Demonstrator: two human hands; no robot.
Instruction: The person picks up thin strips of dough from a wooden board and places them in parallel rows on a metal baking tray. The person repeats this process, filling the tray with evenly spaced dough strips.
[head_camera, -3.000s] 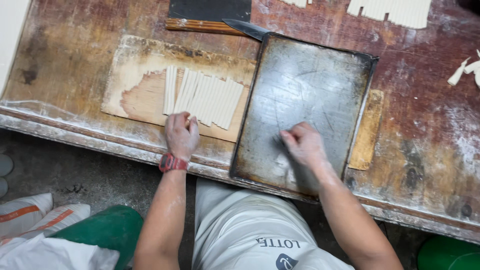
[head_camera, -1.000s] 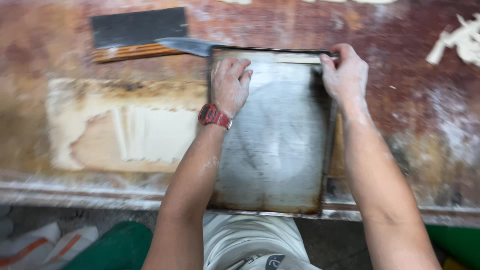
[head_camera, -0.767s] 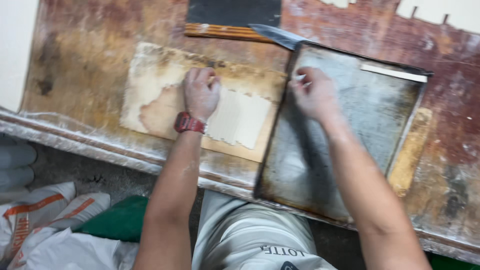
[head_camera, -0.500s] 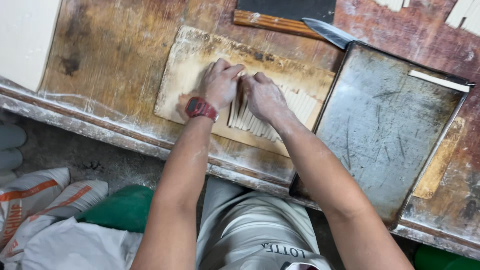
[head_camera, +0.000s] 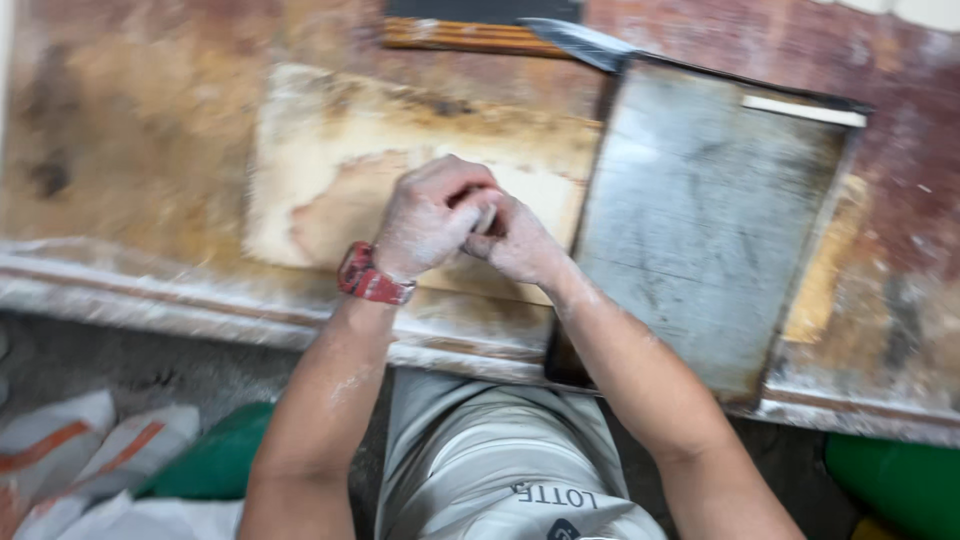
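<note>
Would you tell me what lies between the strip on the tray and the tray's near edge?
Nothing: in the head view, the tray is bare below the strip.

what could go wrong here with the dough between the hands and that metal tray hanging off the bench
The grey metal baking tray overhangs the worn wooden bench edge near the right hand's forearm; a bump might tip it. The knife blade rests on the tray's far corner and could slide. The pale dough piece pinched with the left hand may tear.
</note>
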